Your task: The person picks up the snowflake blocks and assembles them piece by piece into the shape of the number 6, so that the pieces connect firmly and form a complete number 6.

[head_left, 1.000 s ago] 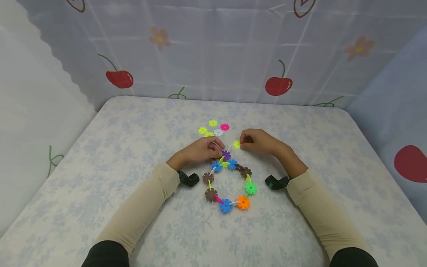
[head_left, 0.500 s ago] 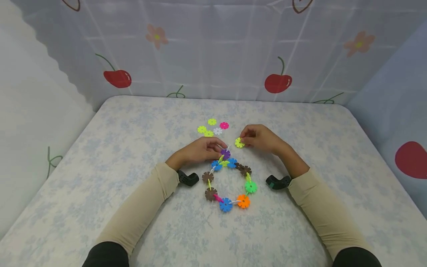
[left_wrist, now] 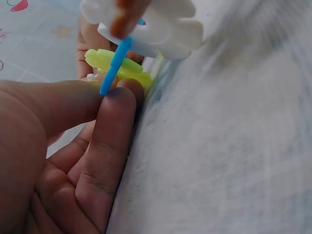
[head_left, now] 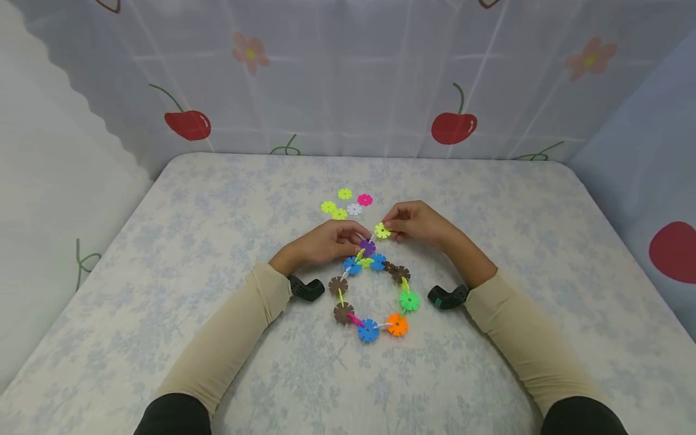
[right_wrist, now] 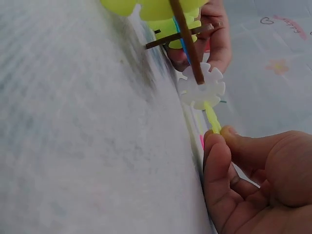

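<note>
My left hand (head_left: 327, 243) pinches a purple notched plastic disc (head_left: 368, 248) at the far end of a ring of linked discs. In the left wrist view a blue disc (left_wrist: 116, 66), seen edge-on, partly covers the left fingertips. My right hand (head_left: 417, 225) pinches a yellow notched disc (head_left: 383, 231) between thumb and finger. In the right wrist view this disc's edge meets the rim of a white disc (right_wrist: 202, 90); how deep it sits is unclear. The ring includes brown (head_left: 344, 313), orange (head_left: 397, 325) and green (head_left: 409, 301) discs.
Beyond the left hand lie several loose discs on the patterned tabletop (head_left: 244, 199): yellow (head_left: 345, 194), pink (head_left: 365, 199) and white (head_left: 354, 209). A printed curtain (head_left: 348, 84) hangs behind the table's far edge. Black wrist cameras (head_left: 307, 289) sit near the ring.
The right hand first lifted the yellow disc slightly away, then brought it left against the white disc by the purple one. The left hand stays nearly in place.
</note>
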### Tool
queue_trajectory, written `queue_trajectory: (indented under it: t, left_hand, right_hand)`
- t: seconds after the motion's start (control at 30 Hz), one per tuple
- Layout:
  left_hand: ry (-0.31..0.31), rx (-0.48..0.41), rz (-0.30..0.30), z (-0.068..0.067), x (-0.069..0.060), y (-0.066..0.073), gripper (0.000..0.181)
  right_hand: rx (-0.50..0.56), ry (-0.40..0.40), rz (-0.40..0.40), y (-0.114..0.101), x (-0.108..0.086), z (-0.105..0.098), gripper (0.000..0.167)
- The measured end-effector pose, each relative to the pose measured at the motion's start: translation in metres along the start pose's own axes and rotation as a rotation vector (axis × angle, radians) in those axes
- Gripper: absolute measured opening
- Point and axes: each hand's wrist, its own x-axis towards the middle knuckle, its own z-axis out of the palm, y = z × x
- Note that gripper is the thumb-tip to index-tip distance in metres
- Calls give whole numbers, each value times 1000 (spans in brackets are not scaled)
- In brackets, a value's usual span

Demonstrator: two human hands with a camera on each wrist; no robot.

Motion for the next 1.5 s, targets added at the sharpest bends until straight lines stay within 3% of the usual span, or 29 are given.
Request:
queue_trajectory:
  t: [0.27,0.6,1.07,1.5]
  left_hand:
    - [6,-12,8,0,1,-1,29]
    - [26,-9,-25,2,3,4,27]
    - [27,71,-2,4,1,7,27]
    - [18,36,-14,1,1,5,26]
  right_hand:
    - [60,-20,15,-2,3,4,18]
    - [182,-18,37,0,3,4,23]
    - [119,-7,13,0,4,8,19]
    - [57,-25,-17,1,5,6,21]
